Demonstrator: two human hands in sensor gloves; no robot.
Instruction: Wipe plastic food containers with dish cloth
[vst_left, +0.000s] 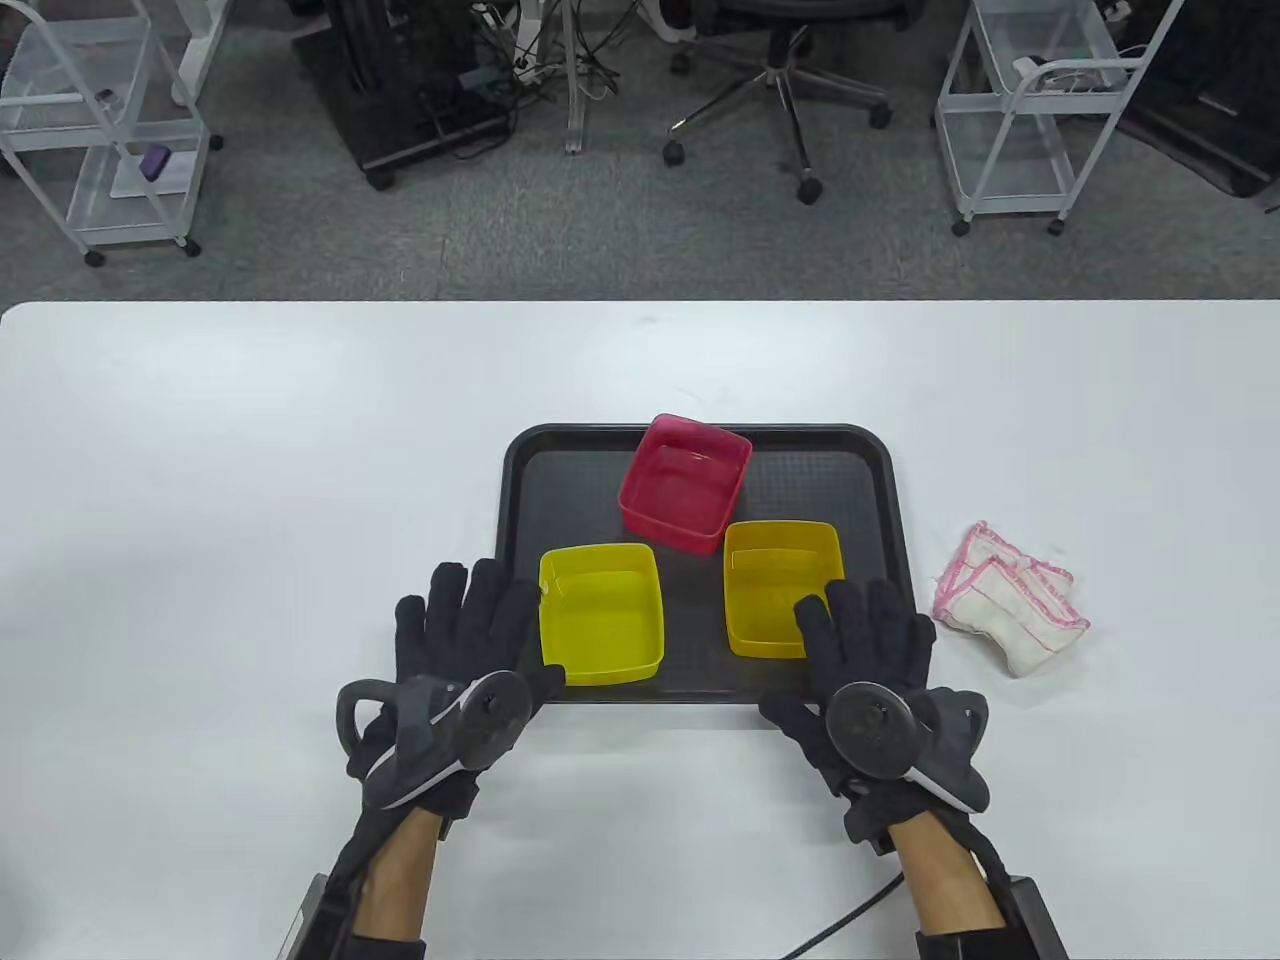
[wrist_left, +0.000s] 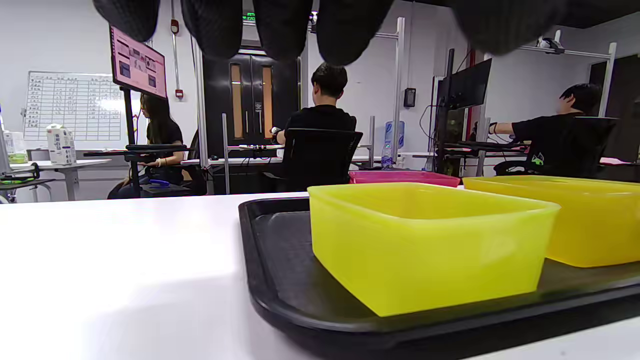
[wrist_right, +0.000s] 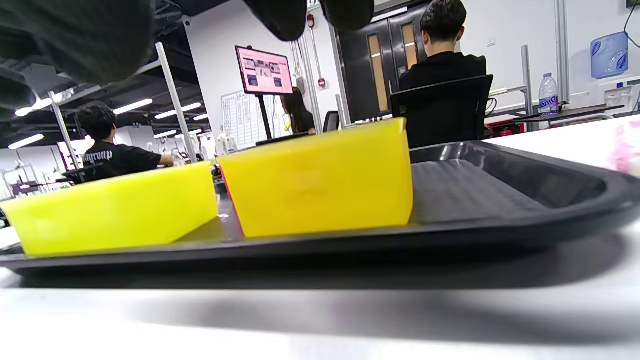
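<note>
A black tray (vst_left: 520, 480) holds three open containers: a lemon-yellow one (vst_left: 600, 612) at the front left, an orange-yellow one (vst_left: 775, 585) at the front right and a pink-red one (vst_left: 684, 483) behind them. A folded white dish cloth with pink edging (vst_left: 1010, 598) lies on the table right of the tray. My left hand (vst_left: 470, 625) lies flat and empty over the tray's front left corner, fingers spread. My right hand (vst_left: 865, 640) lies flat and empty over the tray's front right corner, beside the orange-yellow container. The lemon-yellow container (wrist_left: 425, 240) fills the left wrist view; the orange-yellow one (wrist_right: 320, 185) the right wrist view.
The white table (vst_left: 250, 480) stretches wide to the left and behind the tray. A cable (vst_left: 850, 915) runs from my right forearm across the table's front edge. Beyond the far edge stand an office chair (vst_left: 790, 90) and wire carts (vst_left: 100, 130).
</note>
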